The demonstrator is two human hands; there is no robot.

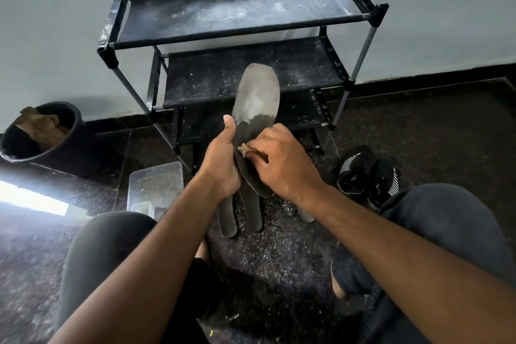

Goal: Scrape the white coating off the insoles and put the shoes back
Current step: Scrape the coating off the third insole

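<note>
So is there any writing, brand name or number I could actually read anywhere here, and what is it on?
Nothing can be read for sure.
Black shoes: pale lettering around the collars, too small and blurred to make out.
Insole, shoe rack, black bin, plastic tub: no text visible.

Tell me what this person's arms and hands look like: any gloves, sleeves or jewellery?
Both hands are bare: no gloves on the left hand or the right hand, and no rings, watch or bracelets visible. The forearms are uncovered too, with no sleeves in view. A few pale specks of dust cling near the right wrist. Dark shorts cover the knees.
</note>
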